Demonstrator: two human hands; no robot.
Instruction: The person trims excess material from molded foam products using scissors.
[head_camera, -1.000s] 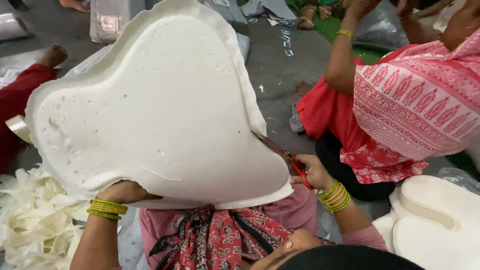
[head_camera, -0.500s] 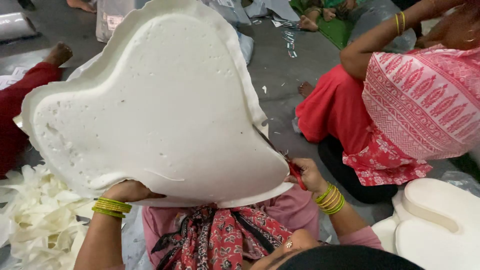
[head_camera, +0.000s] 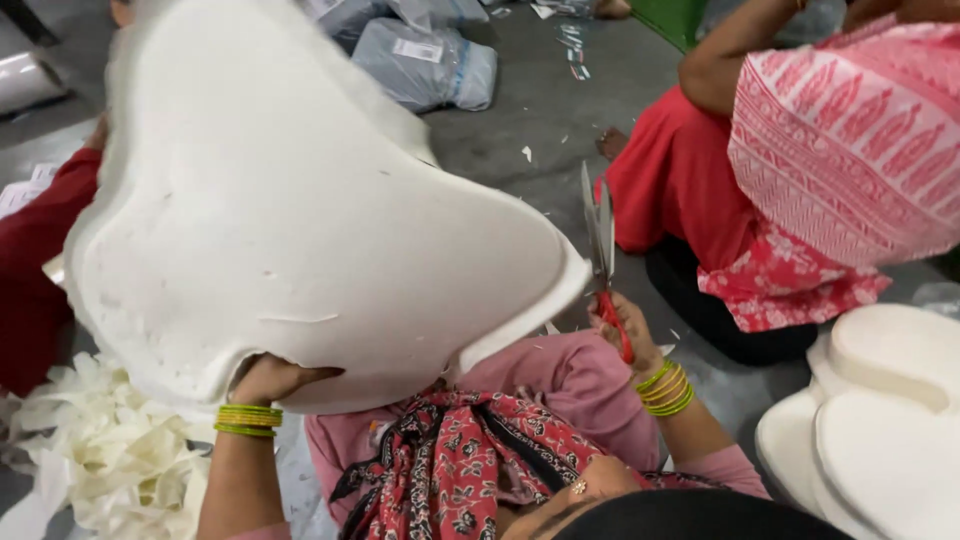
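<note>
— Where does the white foam sheet (head_camera: 300, 220) sit against the scissors (head_camera: 601, 240)?

— To their left, just beside them. The sheet is a broad lobed piece held up over the lap, tilted toward the camera, and its lower right lobe ends right at the blades. The blades point up and away from the person, so their long axis runs roughly along that right-hand edge rather than across it.

— Which hand is nearer the edge being worked?

— The right hand (head_camera: 628, 330). Its grip is closed around the red handles, below and a touch right of the lobe's corner. The blades look nearly shut (they read as one thin strip from here, so I may be missing a narrow gap), and I can't say whether they touch the foam or stand just off it.

— And the other one?

— The left hand (head_camera: 268, 378) is clamped on the sheet's bottom rim, fingers hidden behind the foam, thumb side toward the camera. It is well apart from the scissors, with most of the sheet's width between them.

— What lies about?

— A heap of pale foam trimmings (head_camera: 110, 450) on the floor at the left, a stack of cut foam shapes (head_camera: 880, 420) at the right, and another person in a pink patterned top (head_camera: 850, 150) seated just beyond the scissors.
</note>
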